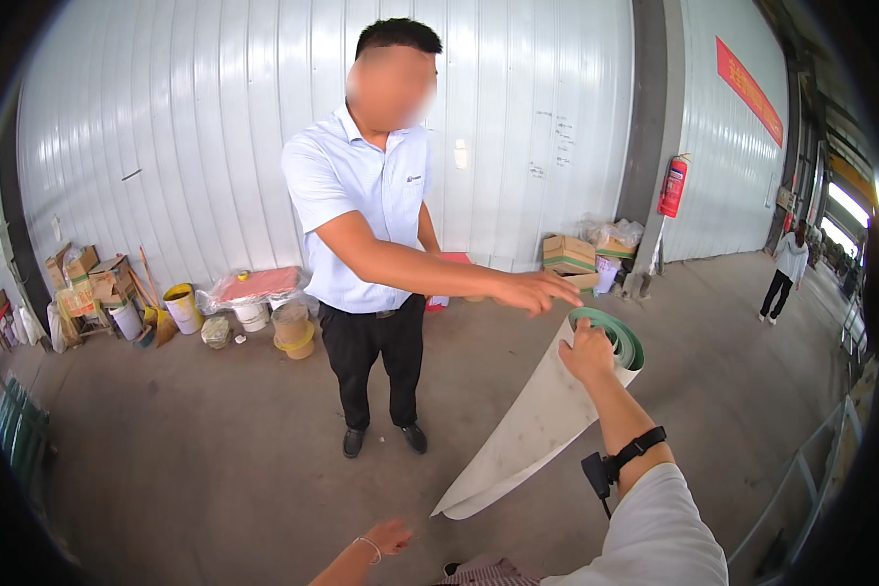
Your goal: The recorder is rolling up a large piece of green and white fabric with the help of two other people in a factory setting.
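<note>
A tall roll of sheet material (532, 420), off-white and smudged outside and green inside, stands tilted on the floor with its coiled end up. My right hand (588, 354) is closed on the upper rim of this roll, the fingers over the edge. Low in the view and left of the roll, my left hand (391, 535) hangs with its fingers curled in and nothing visible in it. A co-worker's hand (537, 291) reaches across just above the roll's top, fingers stretched out and apart from my hand.
The co-worker (376, 234) in a light blue shirt stands ahead of me. Along the white wall are buckets (182, 311), cardboard boxes (568, 256) and a broom (164, 327). A fire extinguisher (673, 186) hangs on a pillar. Another person (786, 269) is far right.
</note>
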The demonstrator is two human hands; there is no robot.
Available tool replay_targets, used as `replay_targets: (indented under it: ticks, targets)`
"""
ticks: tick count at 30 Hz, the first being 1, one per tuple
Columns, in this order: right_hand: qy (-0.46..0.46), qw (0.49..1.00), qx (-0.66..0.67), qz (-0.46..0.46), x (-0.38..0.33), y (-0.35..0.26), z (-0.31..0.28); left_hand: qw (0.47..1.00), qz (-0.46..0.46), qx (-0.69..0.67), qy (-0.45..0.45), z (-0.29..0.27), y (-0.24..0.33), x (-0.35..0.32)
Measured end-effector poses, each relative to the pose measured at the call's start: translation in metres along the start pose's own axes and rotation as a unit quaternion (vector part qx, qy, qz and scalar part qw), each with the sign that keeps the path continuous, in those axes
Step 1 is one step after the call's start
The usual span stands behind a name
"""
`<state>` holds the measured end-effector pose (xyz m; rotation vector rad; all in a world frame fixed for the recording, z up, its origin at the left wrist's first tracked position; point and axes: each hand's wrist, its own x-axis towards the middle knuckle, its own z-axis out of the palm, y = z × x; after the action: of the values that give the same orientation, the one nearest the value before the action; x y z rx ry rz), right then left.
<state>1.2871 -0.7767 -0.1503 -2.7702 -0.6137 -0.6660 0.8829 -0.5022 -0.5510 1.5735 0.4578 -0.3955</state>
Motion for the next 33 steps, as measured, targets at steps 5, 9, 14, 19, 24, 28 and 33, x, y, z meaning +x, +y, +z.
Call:
replay_targets:
  ticks: [5, 9, 14, 19, 24, 28, 33]
  targets:
    - [0.014, 1.0, -0.01, 0.0, -0.014, -0.007, -0.011, 0.969, -0.2, -0.129, 0.072, 0.011, 0.037, -0.024]
    - [0.035, 0.997, 0.018, -0.071, -0.025, -0.025, -0.023, 0.968, -0.196, -0.127, 0.087, 0.012, 0.049, -0.035]
    - [0.053, 0.974, 0.106, -0.192, -0.043, -0.085, -0.025, 0.757, 0.19, 0.624, 0.043, -0.004, 0.036, -0.014]
    - [-0.013, 0.915, 0.187, -0.358, -0.059, -0.163, -0.024, 0.967, 0.041, 0.117, 0.223, 0.002, 0.169, -0.067]
    - [-0.017, 0.85, 0.217, -0.479, -0.059, -0.191, -0.026, 0.892, 0.163, 0.147, 0.395, -0.01, 0.233, -0.1]
    - [-0.015, 0.848, 0.24, -0.473, -0.039, -0.2, -0.026, 0.864, 0.181, 0.253, 0.397, -0.028, 0.244, -0.092]
    - [-0.028, 0.89, 0.234, -0.39, -0.013, -0.172, -0.009, 0.905, 0.181, 0.224, 0.313, -0.025, 0.26, -0.074]
